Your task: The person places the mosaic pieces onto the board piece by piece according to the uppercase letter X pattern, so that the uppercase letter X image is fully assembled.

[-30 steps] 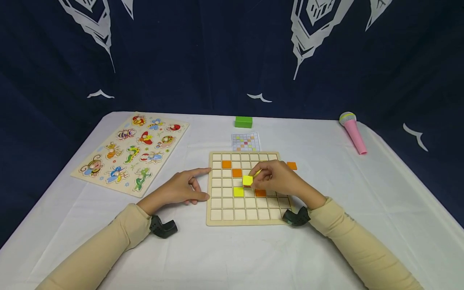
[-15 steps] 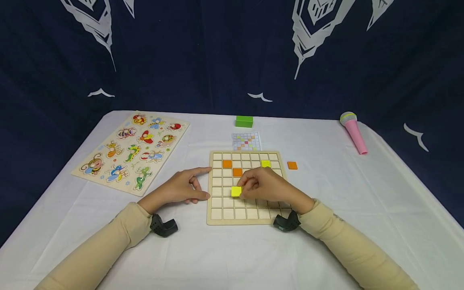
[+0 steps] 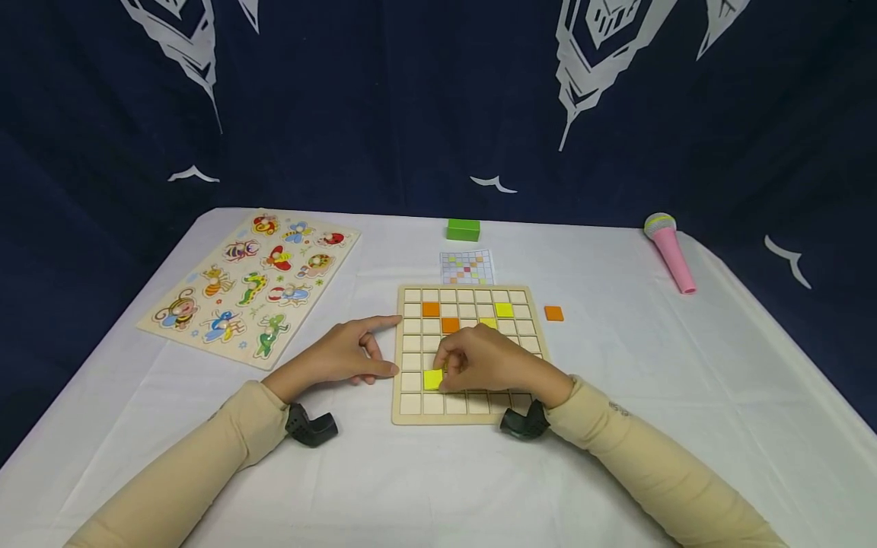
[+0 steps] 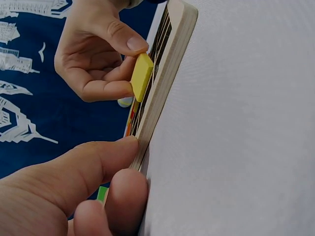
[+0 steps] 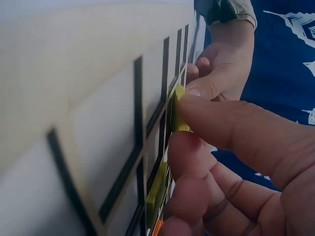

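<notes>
On the white table lies a wooden grid board. My right hand pinches a yellow square tile between thumb and fingers, over the lower left cells. In the left wrist view that tile stands slightly tilted at the board's surface. My left hand touches the board's left edge with index finger and thumb spread apart. Two orange tiles and two yellow tiles show in upper cells. The right hand hides several middle cells; the right wrist view shows another yellow tile there.
A loose orange tile lies right of the board. Behind it are a printed grid card and a green block. An insect picture puzzle lies at left, a pink toy microphone at far right.
The right hand has moved left and toward the front edge with a yellow tile, uncovering yellow tiles in the upper right cells. The left hand has stayed at the board's edge.
</notes>
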Tool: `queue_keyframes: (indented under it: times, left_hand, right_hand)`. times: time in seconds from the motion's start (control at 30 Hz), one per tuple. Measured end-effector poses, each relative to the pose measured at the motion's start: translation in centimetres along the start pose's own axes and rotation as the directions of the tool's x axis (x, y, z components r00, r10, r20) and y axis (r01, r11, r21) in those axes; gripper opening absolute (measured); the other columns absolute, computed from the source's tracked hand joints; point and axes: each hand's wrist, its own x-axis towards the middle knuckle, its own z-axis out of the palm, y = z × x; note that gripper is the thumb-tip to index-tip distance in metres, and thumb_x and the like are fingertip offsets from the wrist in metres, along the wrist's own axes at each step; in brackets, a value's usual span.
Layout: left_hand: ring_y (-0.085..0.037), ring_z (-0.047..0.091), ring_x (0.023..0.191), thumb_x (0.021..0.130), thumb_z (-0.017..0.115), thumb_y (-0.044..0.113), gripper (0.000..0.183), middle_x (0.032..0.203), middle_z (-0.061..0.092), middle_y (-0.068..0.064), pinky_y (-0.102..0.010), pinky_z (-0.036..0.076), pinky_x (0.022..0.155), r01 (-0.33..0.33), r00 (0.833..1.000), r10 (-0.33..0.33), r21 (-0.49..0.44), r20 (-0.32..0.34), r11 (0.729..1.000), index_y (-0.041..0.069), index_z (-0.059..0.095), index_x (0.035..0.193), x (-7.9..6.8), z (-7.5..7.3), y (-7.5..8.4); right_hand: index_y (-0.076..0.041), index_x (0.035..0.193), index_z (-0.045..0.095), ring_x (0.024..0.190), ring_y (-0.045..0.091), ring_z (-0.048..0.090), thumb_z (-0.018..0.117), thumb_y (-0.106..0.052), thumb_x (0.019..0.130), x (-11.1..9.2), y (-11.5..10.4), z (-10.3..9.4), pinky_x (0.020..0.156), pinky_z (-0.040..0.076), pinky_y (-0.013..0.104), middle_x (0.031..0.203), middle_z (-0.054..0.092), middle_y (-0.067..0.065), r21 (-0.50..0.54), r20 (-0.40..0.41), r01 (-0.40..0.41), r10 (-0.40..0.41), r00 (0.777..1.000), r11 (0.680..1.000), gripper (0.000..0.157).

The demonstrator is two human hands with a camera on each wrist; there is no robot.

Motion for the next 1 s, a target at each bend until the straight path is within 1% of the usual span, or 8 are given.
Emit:
queue_keyframes:
  times: [0.17,0.33,0.53,0.67,0.8,0.87,0.93,1.0]
  left_hand:
    - [-0.014,0.067,0.059,0.088,0.09,0.018,0.086,0.084,0.07,-0.006,-0.026,0.054,0.055,-0.004,1.0,0.004,-0.003,0.002,1.0,0.008,0.048,0.163,0.1,0.0,0.0]
    - [-0.014,0.066,0.058,0.088,0.09,0.018,0.087,0.083,0.07,-0.006,-0.026,0.054,0.054,-0.003,1.0,0.003,-0.005,0.001,1.0,0.008,0.048,0.163,0.0,0.0,0.0]
    - [-0.014,0.066,0.058,0.088,0.09,0.017,0.087,0.084,0.07,-0.007,-0.025,0.053,0.054,0.003,1.0,-0.003,-0.013,0.001,1.0,0.008,0.048,0.163,0.0,0.0,0.0]
    - [-0.014,0.066,0.058,0.088,0.09,0.017,0.087,0.085,0.07,-0.007,-0.025,0.053,0.054,0.006,1.0,-0.006,-0.011,0.0,1.0,0.008,0.048,0.163,0.0,0.0,0.1]
    - [-0.014,0.066,0.059,0.089,0.09,0.016,0.087,0.085,0.069,-0.007,-0.025,0.053,0.054,0.009,1.0,-0.009,-0.009,0.0,1.0,0.008,0.047,0.164,-0.1,0.0,0.2]
    - [-0.014,0.066,0.059,0.089,0.09,0.016,0.087,0.084,0.069,-0.007,-0.025,0.053,0.054,0.011,1.0,-0.011,-0.008,0.001,1.0,0.008,0.047,0.164,-0.2,0.0,0.3]
    - [-0.014,0.066,0.058,0.089,0.09,0.016,0.087,0.084,0.07,-0.007,-0.025,0.053,0.054,0.011,1.0,-0.011,-0.005,0.001,1.0,0.009,0.047,0.164,-0.2,0.1,0.3]
    - [-0.014,0.066,0.058,0.089,0.09,0.016,0.087,0.084,0.07,-0.007,-0.025,0.053,0.054,0.012,1.0,-0.012,-0.004,0.001,1.0,0.008,0.047,0.164,-0.1,0.1,0.3]
  right_hand:
    - [-0.007,0.097,0.077,0.062,0.003,0.055,0.087,-0.006,0.088,0.2,-0.1,0.2,0.064,0.049,0.022,0.07,0.064,-0.01,-0.043,0.01,-0.01,0.01,1.0,0.999,0.013]
    - [-0.007,0.097,0.077,0.063,0.002,0.055,0.088,-0.006,0.087,0.2,-0.2,0.2,0.066,0.049,0.022,0.07,0.064,-0.01,-0.064,0.009,-0.01,0.011,1.0,0.998,0.015]
    - [-0.005,0.102,0.078,0.063,0.003,0.054,0.088,-0.007,0.087,-0.2,-0.2,-0.1,0.065,0.049,0.022,0.072,0.064,-0.01,-0.03,0.006,0.01,-0.009,1.0,0.999,0.018]
    - [-0.005,0.105,0.078,0.062,0.003,0.05,0.087,-0.01,0.09,-0.8,0.3,-1.0,0.061,0.043,0.022,0.074,0.064,-0.011,0.005,0.0,0.039,-0.039,0.999,0.999,0.018]
    - [-0.003,0.107,0.078,0.063,0.004,0.047,0.082,-0.008,0.095,-1.8,1.3,-2.3,0.061,0.04,0.021,0.078,0.061,-0.01,0.029,-0.023,0.081,-0.08,0.997,0.996,0.013]
    - [-0.002,0.108,0.078,0.064,0.005,0.047,0.08,-0.007,0.096,-2.4,1.8,-3.0,0.062,0.041,0.021,0.08,0.06,-0.009,0.044,-0.045,0.076,-0.074,0.996,0.996,0.013]
    - [-0.002,0.108,0.078,0.064,0.007,0.047,0.079,-0.006,0.097,-3.0,2.3,-3.6,0.062,0.04,0.021,0.08,0.059,-0.008,0.061,-0.075,0.057,-0.052,0.996,0.997,0.011]
    - [-0.002,0.109,0.077,0.064,0.008,0.047,0.081,-0.007,0.097,-3.5,2.8,-4.2,0.061,0.039,0.021,0.079,0.059,-0.007,0.07,-0.107,0.036,-0.028,0.994,0.997,0.013]
